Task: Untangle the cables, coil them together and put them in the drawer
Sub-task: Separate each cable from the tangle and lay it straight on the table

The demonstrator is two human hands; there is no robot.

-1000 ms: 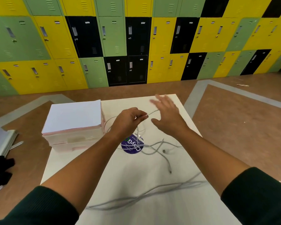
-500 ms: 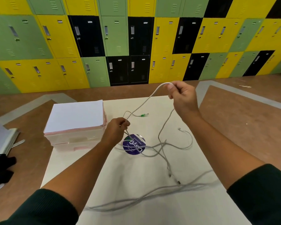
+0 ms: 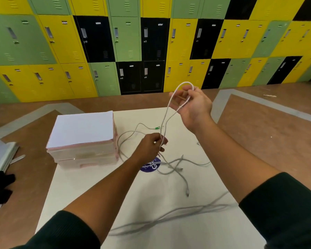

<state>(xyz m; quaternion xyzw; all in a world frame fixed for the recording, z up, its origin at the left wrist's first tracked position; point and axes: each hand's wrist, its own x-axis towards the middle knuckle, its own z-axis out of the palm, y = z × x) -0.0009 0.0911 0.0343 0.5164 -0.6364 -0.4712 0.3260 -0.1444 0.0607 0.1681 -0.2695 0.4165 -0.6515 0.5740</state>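
A bundle of grey strands (image 3: 169,215) is seen lying across the table (image 3: 90,198), nearer than the white-topped box (image 3: 83,130) and to its right. Further on, the loose cables (image 3: 176,169) are spread on the table just right of the box, partly over a purple sticker (image 3: 149,167). Above them, right of the box's front corner, a white cable (image 3: 166,115) is pinched in the curled fingers of the left hand (image 3: 151,144). From there it is carried up in two strands to the right hand (image 3: 192,106), raised well right of the box, where its loop is held around half-curled fingers. A green plug (image 3: 157,128) is seen right of the box's far corner. Behind the box, lockers (image 3: 126,42) are ranged in green, yellow and black.
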